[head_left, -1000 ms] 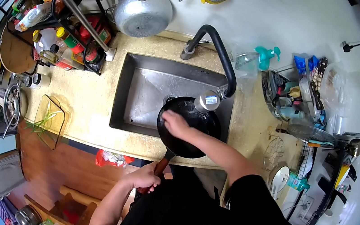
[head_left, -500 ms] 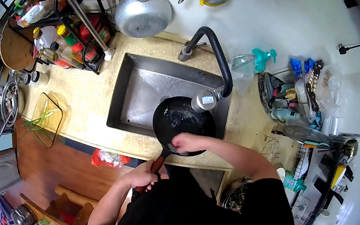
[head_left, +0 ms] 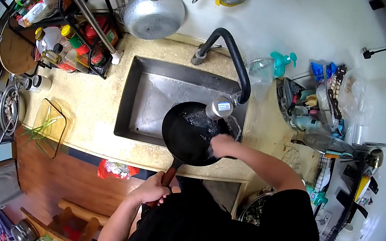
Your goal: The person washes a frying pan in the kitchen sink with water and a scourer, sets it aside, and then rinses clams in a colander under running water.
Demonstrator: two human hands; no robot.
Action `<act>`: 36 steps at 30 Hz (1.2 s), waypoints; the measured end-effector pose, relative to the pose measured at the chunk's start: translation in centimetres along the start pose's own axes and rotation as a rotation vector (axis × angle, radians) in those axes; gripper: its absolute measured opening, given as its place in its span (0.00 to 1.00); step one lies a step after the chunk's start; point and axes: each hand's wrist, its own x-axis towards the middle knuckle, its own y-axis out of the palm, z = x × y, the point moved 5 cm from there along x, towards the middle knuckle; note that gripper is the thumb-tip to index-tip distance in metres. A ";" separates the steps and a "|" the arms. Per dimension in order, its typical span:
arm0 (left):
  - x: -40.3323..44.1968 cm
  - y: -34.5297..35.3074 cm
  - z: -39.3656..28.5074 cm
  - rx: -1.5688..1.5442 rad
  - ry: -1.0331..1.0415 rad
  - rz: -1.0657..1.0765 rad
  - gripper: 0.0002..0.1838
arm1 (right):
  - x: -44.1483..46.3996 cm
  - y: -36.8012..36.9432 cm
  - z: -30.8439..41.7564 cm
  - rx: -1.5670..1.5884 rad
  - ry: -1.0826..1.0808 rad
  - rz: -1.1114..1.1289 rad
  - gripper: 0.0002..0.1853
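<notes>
A black wok point(head_left: 185, 139) is held tilted over the front right of the steel sink point(head_left: 149, 100), with water wetting its inside. Its brown wooden handle point(head_left: 169, 177) points toward my body, and my left hand point(head_left: 152, 189) is wrapped round it. My right hand point(head_left: 222, 146) is closed and lies at the right inner side of the wok; whatever its fingers hold is hidden. Just above the wok's upper rim is the silver spray head point(head_left: 219, 108) of the black faucet point(head_left: 228, 40), with water running below it.
A glass tray point(head_left: 51, 124) with green onions sits on the counter's left edge. Bottles crowd a black rack point(head_left: 80, 47) at the upper left. Right of the sink are a teal soap pump point(head_left: 281, 64) and a utensil basket point(head_left: 285, 101). A silver pan point(head_left: 153, 15) hangs on the wall.
My right hand has moved right and slightly up, from the wok's lower middle to its right side. The wok has shifted slightly left; my left hand still grips the handle.
</notes>
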 end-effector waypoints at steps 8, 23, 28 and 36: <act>-0.6 0.8 -0.9 0.077 -0.003 0.027 0.22 | 10.7 -3.3 9.3 0.551 -0.509 -0.932 0.07; -0.2 -0.1 0.2 0.074 -0.037 0.014 0.33 | 4.8 2.1 8.2 1.111 -0.588 0.155 0.06; -0.7 0.3 -1.0 0.185 -0.037 0.003 0.36 | 13.8 -2.7 8.8 1.235 -0.181 -1.085 0.05; -1.2 0.1 -1.9 0.264 -0.041 -0.012 0.35 | 8.0 -1.9 11.1 0.854 -0.521 -0.682 0.07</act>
